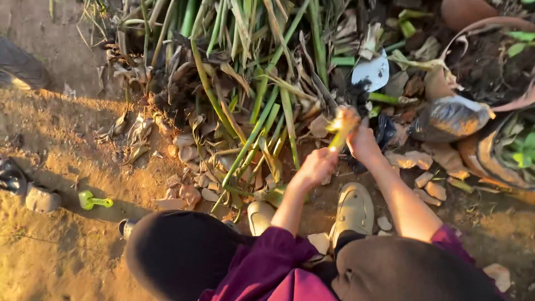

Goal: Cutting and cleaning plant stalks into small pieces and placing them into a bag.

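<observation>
We are gripping a short yellow-green stalk piece (341, 127) just in front of the big heap of cut green stalks (245, 83). Our right hand (362, 142) is closing its fingers around the upper part, wrist bent, while our left hand (316, 167) is pinching the lower end, forearm stretched forward. The stalk looks fibrous and frayed. Our beige shoes (354, 212) are standing on dry soil among pale husk flakes (184, 195), nearer us than the heap.
</observation>
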